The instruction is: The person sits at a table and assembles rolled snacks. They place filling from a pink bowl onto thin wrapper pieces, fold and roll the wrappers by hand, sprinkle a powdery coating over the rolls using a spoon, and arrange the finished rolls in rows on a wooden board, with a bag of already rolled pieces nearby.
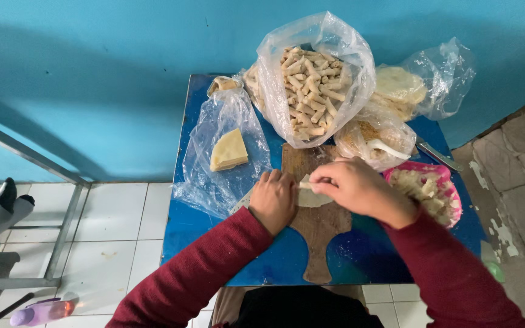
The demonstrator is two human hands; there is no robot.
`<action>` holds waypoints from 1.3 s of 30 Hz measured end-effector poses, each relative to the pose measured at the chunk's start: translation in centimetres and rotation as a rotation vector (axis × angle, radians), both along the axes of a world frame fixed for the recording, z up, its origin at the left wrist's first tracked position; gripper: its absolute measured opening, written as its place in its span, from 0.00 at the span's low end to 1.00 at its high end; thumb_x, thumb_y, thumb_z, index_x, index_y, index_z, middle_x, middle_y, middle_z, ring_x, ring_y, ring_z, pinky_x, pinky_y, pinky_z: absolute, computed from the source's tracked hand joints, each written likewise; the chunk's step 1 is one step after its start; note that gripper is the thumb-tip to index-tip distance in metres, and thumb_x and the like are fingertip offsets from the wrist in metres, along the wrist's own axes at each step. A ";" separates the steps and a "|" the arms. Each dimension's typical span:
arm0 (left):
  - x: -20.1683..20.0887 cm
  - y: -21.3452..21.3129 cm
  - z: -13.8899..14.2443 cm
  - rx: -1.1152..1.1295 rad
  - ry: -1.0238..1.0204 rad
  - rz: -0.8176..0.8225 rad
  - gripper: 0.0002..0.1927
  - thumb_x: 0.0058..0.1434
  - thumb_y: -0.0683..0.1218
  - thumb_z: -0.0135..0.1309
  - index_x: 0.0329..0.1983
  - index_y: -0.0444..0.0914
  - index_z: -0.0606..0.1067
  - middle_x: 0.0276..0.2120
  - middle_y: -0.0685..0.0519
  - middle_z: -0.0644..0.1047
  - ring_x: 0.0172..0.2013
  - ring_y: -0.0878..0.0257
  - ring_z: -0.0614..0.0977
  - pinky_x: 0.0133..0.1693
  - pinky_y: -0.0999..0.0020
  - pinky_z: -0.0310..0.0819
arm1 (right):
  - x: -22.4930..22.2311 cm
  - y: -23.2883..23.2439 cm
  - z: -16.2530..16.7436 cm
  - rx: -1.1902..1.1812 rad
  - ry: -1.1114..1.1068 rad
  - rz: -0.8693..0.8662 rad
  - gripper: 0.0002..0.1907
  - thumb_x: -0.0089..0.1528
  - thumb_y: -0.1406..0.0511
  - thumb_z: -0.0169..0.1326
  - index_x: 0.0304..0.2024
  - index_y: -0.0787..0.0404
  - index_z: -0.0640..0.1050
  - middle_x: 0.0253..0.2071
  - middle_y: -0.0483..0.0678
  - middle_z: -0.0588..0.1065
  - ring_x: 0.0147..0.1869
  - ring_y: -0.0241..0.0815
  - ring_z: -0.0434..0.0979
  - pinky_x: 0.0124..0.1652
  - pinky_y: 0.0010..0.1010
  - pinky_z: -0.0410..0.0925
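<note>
On a wooden cutting board (pixel 318 231) lies a pale dough wrapper (pixel 311 198). My left hand (pixel 273 200) rests with curled fingers on the wrapper's left edge. My right hand (pixel 353 187) pinches the wrapper's upper edge from the right. Both arms wear dark red sleeves. The middle of the wrapper is partly hidden by my fingers.
The board sits on a small blue table (pixel 183 218) against a blue wall. A clear bag of rolled pastries (pixel 311 85) stands behind it. A folded stack of wrappers (pixel 228 150) lies on plastic at left. A pink bowl of filling (pixel 428 189) is at right, with more bags (pixel 400 88) behind.
</note>
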State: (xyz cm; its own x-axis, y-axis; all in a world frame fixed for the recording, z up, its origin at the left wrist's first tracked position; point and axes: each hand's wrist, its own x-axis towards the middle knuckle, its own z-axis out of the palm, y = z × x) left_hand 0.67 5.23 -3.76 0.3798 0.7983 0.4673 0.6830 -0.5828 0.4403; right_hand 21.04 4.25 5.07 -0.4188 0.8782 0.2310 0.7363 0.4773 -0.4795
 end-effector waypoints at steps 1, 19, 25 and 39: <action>-0.1 0.1 -0.2 -0.026 -0.027 -0.009 0.08 0.66 0.44 0.51 0.35 0.35 0.76 0.33 0.43 0.77 0.39 0.46 0.77 0.44 0.52 0.72 | 0.3 0.3 1.1 -0.133 0.020 -0.023 0.05 0.59 0.63 0.62 0.38 0.54 0.84 0.30 0.44 0.82 0.32 0.40 0.81 0.34 0.36 0.72; -0.5 0.2 0.0 -0.049 -0.071 -0.063 0.09 0.66 0.46 0.52 0.34 0.34 0.75 0.32 0.44 0.77 0.37 0.46 0.78 0.43 0.53 0.74 | 10.1 1.2 -1.1 0.136 -0.513 -0.570 0.15 0.59 0.54 0.61 0.45 0.50 0.85 0.37 0.51 0.82 0.43 0.58 0.79 0.42 0.46 0.71; -0.8 0.2 0.4 -0.058 -0.060 -0.080 0.10 0.65 0.46 0.53 0.33 0.34 0.75 0.32 0.44 0.76 0.37 0.47 0.78 0.42 0.53 0.74 | 11.2 2.7 -3.0 0.384 -0.462 -0.473 0.05 0.61 0.64 0.57 0.35 0.56 0.83 0.36 0.51 0.81 0.42 0.57 0.78 0.43 0.45 0.71; -2.1 -0.8 0.9 -0.086 -0.130 -0.137 0.06 0.65 0.44 0.54 0.36 0.35 0.75 0.32 0.48 0.77 0.36 0.49 0.77 0.41 0.54 0.74 | 12.7 2.4 -3.5 0.175 -0.165 -0.557 0.11 0.64 0.61 0.56 0.38 0.61 0.83 0.33 0.58 0.79 0.38 0.63 0.79 0.37 0.48 0.71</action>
State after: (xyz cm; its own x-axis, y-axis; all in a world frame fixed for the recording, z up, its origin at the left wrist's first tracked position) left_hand -1.39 4.47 -2.87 0.4285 0.7825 0.4518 0.5338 -0.6227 0.5721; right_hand 33.75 6.66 1.57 0.0508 0.9303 0.3633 0.9560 0.0600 -0.2872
